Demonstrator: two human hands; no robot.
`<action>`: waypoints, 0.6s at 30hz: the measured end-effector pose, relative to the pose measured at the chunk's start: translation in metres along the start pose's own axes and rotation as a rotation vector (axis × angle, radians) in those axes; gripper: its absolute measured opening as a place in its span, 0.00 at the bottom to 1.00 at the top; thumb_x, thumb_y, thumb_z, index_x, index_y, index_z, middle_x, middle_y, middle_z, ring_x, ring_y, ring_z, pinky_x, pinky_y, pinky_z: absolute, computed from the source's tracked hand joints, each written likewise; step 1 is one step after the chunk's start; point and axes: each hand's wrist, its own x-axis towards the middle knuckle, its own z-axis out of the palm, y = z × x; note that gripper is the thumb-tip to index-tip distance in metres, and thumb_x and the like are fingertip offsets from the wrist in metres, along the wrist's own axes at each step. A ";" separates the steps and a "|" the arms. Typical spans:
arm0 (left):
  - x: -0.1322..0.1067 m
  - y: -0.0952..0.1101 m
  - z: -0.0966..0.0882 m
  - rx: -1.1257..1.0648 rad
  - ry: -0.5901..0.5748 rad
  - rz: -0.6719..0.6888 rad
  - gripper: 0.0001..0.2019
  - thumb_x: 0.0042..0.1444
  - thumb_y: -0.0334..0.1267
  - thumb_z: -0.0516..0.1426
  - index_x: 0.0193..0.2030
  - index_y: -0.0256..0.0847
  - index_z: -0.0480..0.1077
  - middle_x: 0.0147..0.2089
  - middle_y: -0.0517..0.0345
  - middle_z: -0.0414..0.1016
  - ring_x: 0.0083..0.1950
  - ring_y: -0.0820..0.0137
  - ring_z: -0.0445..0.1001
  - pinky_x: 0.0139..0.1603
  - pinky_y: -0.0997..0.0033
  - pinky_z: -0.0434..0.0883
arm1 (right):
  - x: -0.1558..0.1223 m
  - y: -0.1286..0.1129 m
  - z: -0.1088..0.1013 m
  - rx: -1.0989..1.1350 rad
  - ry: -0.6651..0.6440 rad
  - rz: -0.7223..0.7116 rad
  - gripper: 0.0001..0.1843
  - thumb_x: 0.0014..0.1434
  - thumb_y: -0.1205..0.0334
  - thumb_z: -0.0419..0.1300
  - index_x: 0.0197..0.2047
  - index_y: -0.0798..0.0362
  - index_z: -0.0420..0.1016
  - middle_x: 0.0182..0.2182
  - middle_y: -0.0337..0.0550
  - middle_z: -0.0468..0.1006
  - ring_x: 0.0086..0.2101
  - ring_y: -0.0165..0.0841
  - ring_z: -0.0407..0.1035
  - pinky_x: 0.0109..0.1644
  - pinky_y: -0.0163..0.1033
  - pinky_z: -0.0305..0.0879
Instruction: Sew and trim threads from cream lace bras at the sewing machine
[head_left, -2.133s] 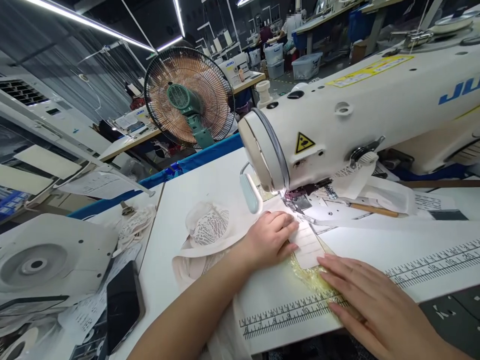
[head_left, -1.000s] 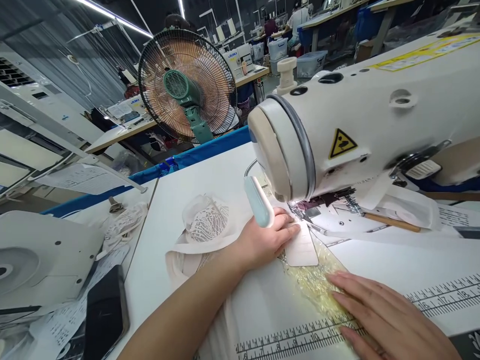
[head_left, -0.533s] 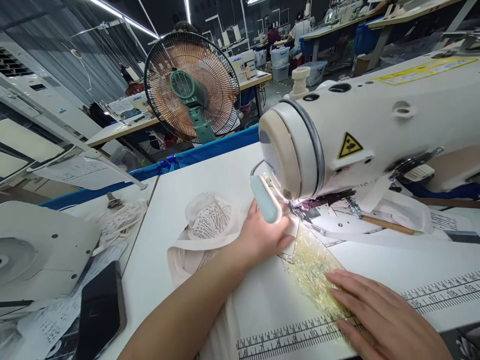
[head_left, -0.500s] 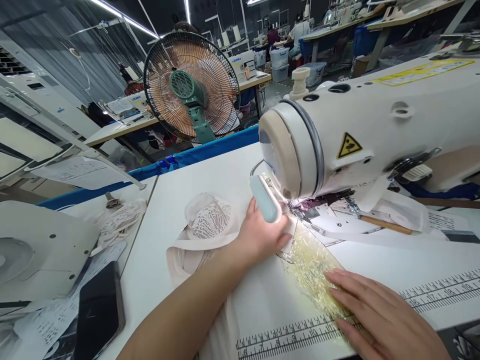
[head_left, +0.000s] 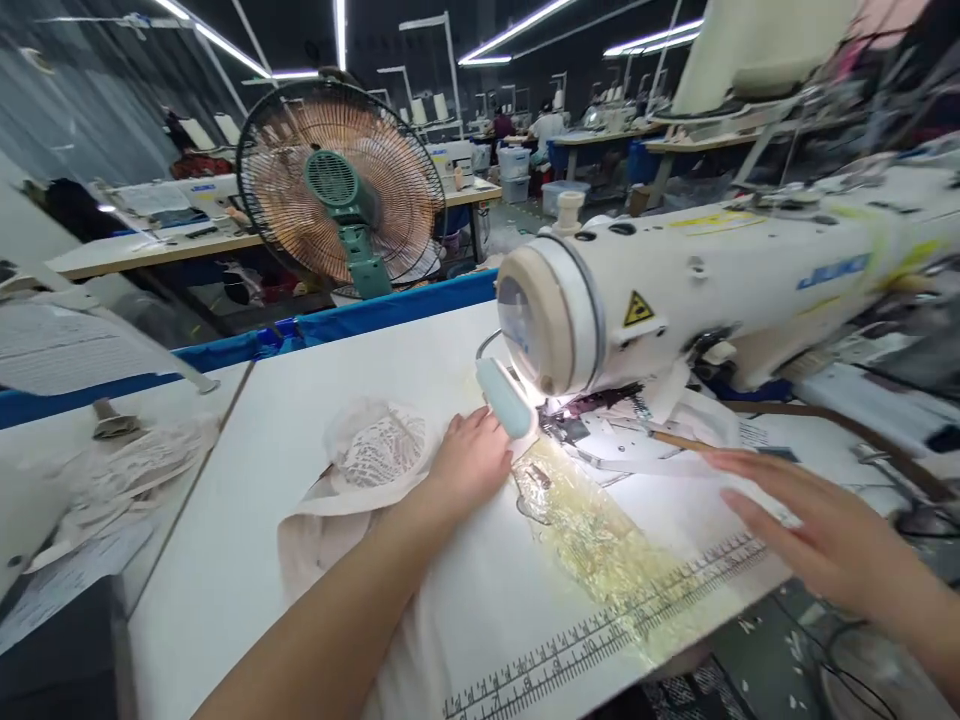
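My left hand is at the sewing machine head, beside the pale blue guard, fingers drawn together over the edge of a pale lace bra. Its fingertips are partly hidden. The bra's cup and band spread out to the left of that hand. My right hand is open above the table's right side, thumb and fingers apart. Its fingertips come close to the wooden handle of a thin tool; contact cannot be made out. A yellowish clear plastic film with small bits under it covers the table between my hands.
The white sewing machine fills the right side. A printed ruler runs along the table's front edge. Beyond the blue border stands a large fan. A dark phone and lace pieces lie at left. People sit at machines farther back.
My right hand has left the plastic film and moved right and up to the wooden-handled tool. My left hand stays by the guard, its thumb drawn in. The camera view has shifted.
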 end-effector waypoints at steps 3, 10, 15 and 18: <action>0.001 -0.011 0.013 0.029 0.157 0.089 0.07 0.53 0.33 0.49 0.37 0.40 0.66 0.47 0.44 0.74 0.49 0.50 0.72 0.41 0.44 0.73 | 0.001 0.041 -0.006 -0.168 0.006 0.031 0.16 0.64 0.57 0.48 0.43 0.56 0.73 0.40 0.48 0.78 0.37 0.36 0.75 0.22 0.27 0.69; 0.001 -0.010 0.002 0.029 0.091 0.064 0.10 0.53 0.32 0.49 0.41 0.39 0.68 0.48 0.45 0.74 0.46 0.53 0.73 0.38 0.50 0.73 | 0.025 0.055 0.031 -0.265 -0.140 0.126 0.30 0.63 0.48 0.49 0.59 0.62 0.64 0.56 0.58 0.65 0.54 0.48 0.62 0.51 0.45 0.68; 0.002 0.010 -0.017 0.087 -0.041 -0.023 0.11 0.55 0.30 0.49 0.42 0.37 0.69 0.50 0.45 0.73 0.50 0.54 0.71 0.47 0.50 0.71 | 0.026 0.037 0.062 -0.197 -0.109 0.055 0.24 0.64 0.53 0.44 0.54 0.57 0.69 0.53 0.55 0.70 0.51 0.47 0.66 0.51 0.52 0.67; -0.004 0.029 -0.015 0.096 -0.124 -0.096 0.11 0.58 0.33 0.49 0.45 0.40 0.69 0.51 0.50 0.72 0.53 0.60 0.69 0.53 0.54 0.68 | 0.006 0.050 0.064 -0.067 -0.037 -0.057 0.23 0.65 0.52 0.44 0.50 0.58 0.71 0.48 0.58 0.73 0.48 0.50 0.68 0.51 0.54 0.64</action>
